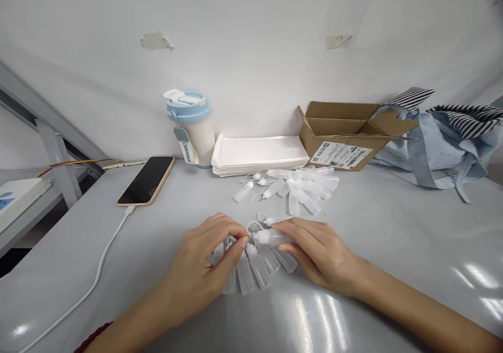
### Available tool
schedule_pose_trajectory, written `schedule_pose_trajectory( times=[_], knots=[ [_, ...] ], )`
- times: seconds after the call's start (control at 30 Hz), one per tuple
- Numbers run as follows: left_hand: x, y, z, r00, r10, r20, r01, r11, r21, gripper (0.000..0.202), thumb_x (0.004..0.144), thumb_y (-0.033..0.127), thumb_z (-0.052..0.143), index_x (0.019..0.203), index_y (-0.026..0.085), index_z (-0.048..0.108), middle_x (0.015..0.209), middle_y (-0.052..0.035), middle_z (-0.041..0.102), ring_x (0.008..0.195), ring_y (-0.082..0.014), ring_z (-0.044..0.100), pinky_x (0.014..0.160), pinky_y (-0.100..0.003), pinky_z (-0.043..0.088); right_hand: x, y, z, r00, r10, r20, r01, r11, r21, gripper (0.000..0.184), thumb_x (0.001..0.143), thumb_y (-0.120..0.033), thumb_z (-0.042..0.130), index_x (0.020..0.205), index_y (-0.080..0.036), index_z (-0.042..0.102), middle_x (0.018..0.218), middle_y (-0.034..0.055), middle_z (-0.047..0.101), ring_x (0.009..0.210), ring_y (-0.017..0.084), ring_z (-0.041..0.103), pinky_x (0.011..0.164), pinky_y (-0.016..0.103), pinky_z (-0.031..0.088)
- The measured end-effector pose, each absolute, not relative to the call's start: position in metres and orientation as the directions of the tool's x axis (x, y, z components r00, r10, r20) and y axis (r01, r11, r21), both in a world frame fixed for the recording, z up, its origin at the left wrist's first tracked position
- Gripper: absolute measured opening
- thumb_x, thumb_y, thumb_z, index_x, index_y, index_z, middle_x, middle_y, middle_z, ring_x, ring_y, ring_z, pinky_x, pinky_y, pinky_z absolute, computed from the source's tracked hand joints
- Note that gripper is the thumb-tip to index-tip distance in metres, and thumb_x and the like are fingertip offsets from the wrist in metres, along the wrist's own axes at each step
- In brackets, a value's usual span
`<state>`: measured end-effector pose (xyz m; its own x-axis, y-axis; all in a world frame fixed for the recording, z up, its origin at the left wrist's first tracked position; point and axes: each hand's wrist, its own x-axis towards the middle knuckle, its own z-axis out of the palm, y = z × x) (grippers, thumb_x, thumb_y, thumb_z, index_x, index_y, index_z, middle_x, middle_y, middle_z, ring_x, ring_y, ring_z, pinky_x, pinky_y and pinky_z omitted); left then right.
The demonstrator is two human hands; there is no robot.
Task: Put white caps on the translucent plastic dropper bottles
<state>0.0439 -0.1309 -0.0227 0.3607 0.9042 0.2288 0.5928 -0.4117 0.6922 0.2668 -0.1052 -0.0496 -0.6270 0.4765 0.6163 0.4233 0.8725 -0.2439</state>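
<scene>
My right hand [314, 248] holds a small clear squeeze bottle [271, 236] on its side, fingers wrapped round the body, nozzle pointing left. My left hand [208, 258] has its fingers pinched at the bottle's white tip. Under and between both hands several more small clear bottles [255, 269] lie in a fanned row on the grey table [393, 248]. A looser pile of the same bottles [294, 185] lies farther back, in the middle of the table.
A phone [147, 180] on a white charging cable [98, 269] lies back left. A blue-lidded cup [192, 128], a stack of white trays [259, 156], an open cardboard box [346, 133] and blue striped cloth [444, 143] line the wall.
</scene>
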Motion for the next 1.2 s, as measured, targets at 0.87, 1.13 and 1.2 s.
schedule_pose_trajectory(
  times=[0.87, 1.13, 1.2],
  knots=[
    [0.042, -0.129, -0.031, 0.389, 0.868, 0.308, 0.598, -0.492, 0.632, 0.013, 0.09, 0.018, 0.046, 0.086, 0.022, 0.058, 0.08, 0.0016, 0.063, 0.074, -0.0141, 0.057, 0.068, -0.026, 0.045, 0.267, -0.107, -0.054, -0.628, 0.511, 0.587, 0.375, 0.86, -0.347, 0.02, 0.094, -0.018, 0.041, 0.108, -0.007, 0.051, 0.084, 0.0126, 0.065, 0.069, 0.019, 0.06, 0.056, 0.029, 0.049],
    [0.041, -0.129, -0.031, 0.408, 0.842, 0.354, 0.6, -0.539, 0.591, 0.011, 0.09, 0.018, 0.047, 0.087, 0.022, 0.056, 0.078, 0.0016, 0.061, 0.074, -0.0145, 0.055, 0.069, -0.028, 0.043, 0.267, -0.105, -0.055, -0.63, 0.514, 0.583, 0.376, 0.858, -0.35, 0.02, 0.094, -0.018, 0.042, 0.108, -0.007, 0.052, 0.084, 0.0123, 0.065, 0.072, 0.019, 0.061, 0.059, 0.028, 0.05],
    [0.041, -0.129, -0.031, 0.406, 0.843, 0.352, 0.6, -0.536, 0.593, 0.01, 0.09, 0.018, 0.047, 0.086, 0.022, 0.055, 0.078, 0.0018, 0.061, 0.073, -0.0143, 0.054, 0.069, -0.027, 0.043, 0.267, -0.105, -0.055, -0.627, 0.511, 0.589, 0.376, 0.86, -0.346, 0.02, 0.094, -0.017, 0.043, 0.108, -0.007, 0.052, 0.084, 0.0125, 0.065, 0.073, 0.019, 0.062, 0.06, 0.029, 0.051]
  ],
)
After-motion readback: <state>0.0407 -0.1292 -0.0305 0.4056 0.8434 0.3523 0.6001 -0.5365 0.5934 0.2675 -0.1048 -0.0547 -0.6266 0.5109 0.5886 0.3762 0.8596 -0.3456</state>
